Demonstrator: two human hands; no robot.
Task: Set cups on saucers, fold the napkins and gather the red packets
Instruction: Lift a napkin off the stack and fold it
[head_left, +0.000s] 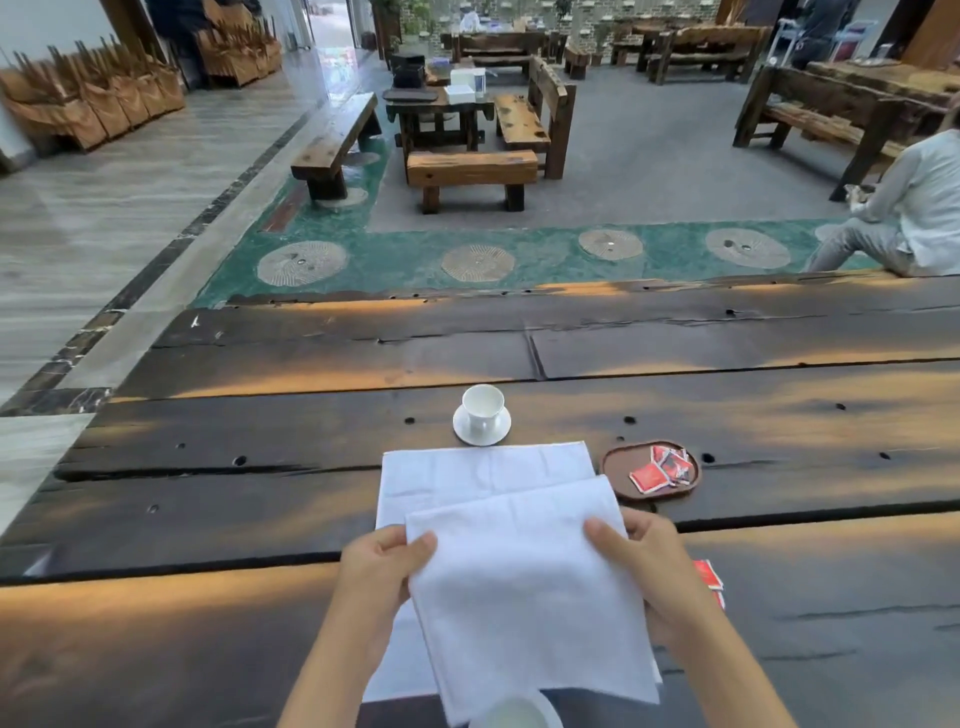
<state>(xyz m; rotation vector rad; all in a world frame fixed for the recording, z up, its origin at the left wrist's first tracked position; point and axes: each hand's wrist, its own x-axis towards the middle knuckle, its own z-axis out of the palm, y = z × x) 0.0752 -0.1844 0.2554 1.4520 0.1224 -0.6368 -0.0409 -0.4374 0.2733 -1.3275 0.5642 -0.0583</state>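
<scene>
Currently both hands, left hand (382, 564) and right hand (644, 564), pinch the upper napkin (524, 587) above the flat napkin (478, 470); cup (483, 406) sits on saucer (498, 432).

White cup (483, 406) upright on white saucer (481, 433), centre of frame, on dark wood table. Just below it, flat white napkin (467, 475) spread open. Second white napkin (524, 582) overlaps it, lower centre, pinched at both side edges and lifted, hanging toward bottom of frame. Red packets (662, 470) lie in loose pile on brown oval tray (618, 467), right of centre. More red packets (709, 574) on table at lower right, partly hidden. Rim of another white cup (517, 713) at bottom edge.
</scene>
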